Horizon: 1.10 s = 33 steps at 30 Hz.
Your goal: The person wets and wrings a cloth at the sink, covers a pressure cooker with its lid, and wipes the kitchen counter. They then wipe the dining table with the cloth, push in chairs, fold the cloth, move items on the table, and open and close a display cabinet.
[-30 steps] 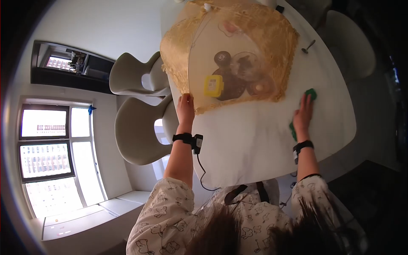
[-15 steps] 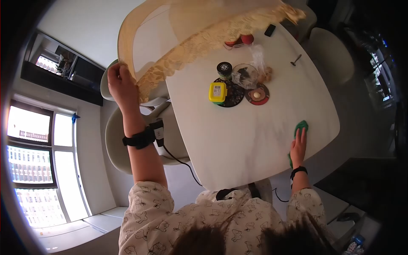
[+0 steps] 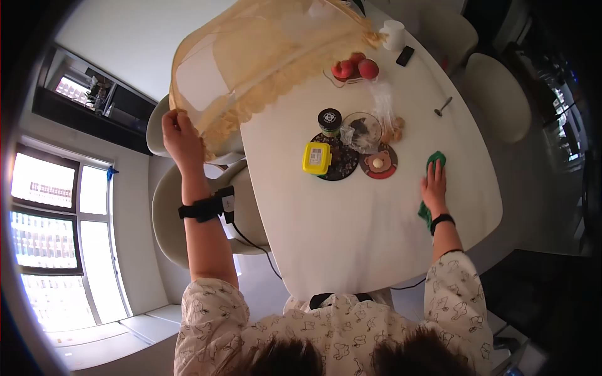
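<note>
My left hand (image 3: 183, 141) is closed on the rim of a yellowish mesh food cover (image 3: 251, 53) with a frilled lace edge, lifted at the table's left side. Over the right part of the white table (image 3: 313, 232) my right hand (image 3: 434, 188) presses a bunched green cloth (image 3: 425, 216) against the top, fingers stretched forward over it. Mid-table stand a yellow-lidded box (image 3: 317, 158) and a dark-lidded jar (image 3: 329, 120) on a dark round mat (image 3: 342, 164). Beside them sit a clear bowl (image 3: 370, 125) with plastic wrap and a bear-patterned coaster (image 3: 380, 170).
Red fruit (image 3: 368, 69) lies farther back, near a white cup (image 3: 393, 36) and a black phone (image 3: 405, 56). A small metal utensil (image 3: 443, 106) rests toward the right edge. Chairs (image 3: 207, 213) stand at the left and a cable (image 3: 251, 241) hangs from my left wrist.
The mesh cover has shifted left and away from the fruit, showing more of it and the white cup. My right hand has slid the green cloth slightly forward and left.
</note>
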{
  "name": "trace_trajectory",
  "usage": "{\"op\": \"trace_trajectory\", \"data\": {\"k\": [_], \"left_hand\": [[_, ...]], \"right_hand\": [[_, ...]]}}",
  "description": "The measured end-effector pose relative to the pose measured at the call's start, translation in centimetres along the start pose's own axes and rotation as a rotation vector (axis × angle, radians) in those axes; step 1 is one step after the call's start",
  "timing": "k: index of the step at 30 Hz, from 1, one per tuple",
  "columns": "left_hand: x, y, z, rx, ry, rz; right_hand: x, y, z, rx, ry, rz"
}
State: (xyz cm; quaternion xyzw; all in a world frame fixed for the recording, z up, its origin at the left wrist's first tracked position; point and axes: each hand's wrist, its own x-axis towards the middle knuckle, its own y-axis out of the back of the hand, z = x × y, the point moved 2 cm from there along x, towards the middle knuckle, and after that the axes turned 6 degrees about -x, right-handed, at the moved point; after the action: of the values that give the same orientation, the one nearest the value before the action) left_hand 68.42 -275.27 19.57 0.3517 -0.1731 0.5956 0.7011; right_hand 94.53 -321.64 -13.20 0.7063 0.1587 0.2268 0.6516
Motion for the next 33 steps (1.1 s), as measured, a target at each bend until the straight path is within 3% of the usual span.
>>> {"op": "trace_trajectory", "data": {"k": [6,9,12,14,20,24,26,28,29,31,33], "left_hand": [[3.2,-4.8,0.0,0.115,-0.001,-0.027],[2.0,-7.9,0.4,0.194,0.009,-0.053],[0.0,-10.6,1.7,0.234,0.034,-0.055],[-0.3,-11.4,2.8,0.206,0.066,-0.074],[-1.1,-11.8,5.9,0.120,0.075,-0.156],[-1.7,-11.8,6.2,0.114,0.024,-0.147],[-1.6,-11.9,5.9,0.087,0.042,-0.151],[-1.6,-11.9,6.0,0.043,0.038,-0.144],[-1.8,-12.0,6.4,-0.006,0.061,-0.159],[-2.5,-12.2,6.4,0.020,0.086,-0.160],[-2.8,-12.0,6.4,0.023,0.109,-0.149]], "right_hand": [[6.9,1.5,-0.4,0.066,0.118,-0.059],[5.0,3.3,-0.5,0.212,0.509,-0.145],[6.0,4.0,2.7,0.196,0.728,-0.190],[9.0,3.0,4.1,0.188,0.570,-0.113],[16.5,0.3,-0.5,0.300,0.459,0.068],[11.0,2.0,-0.3,0.356,0.479,0.092],[8.1,4.0,1.3,0.498,0.516,-0.002],[8.4,5.4,3.7,0.793,0.331,-0.217],[9.8,5.2,5.4,0.851,0.094,-0.314],[14.2,4.3,8.4,0.968,-0.126,-0.143],[19.4,3.1,10.4,0.417,-0.034,0.014]]}}
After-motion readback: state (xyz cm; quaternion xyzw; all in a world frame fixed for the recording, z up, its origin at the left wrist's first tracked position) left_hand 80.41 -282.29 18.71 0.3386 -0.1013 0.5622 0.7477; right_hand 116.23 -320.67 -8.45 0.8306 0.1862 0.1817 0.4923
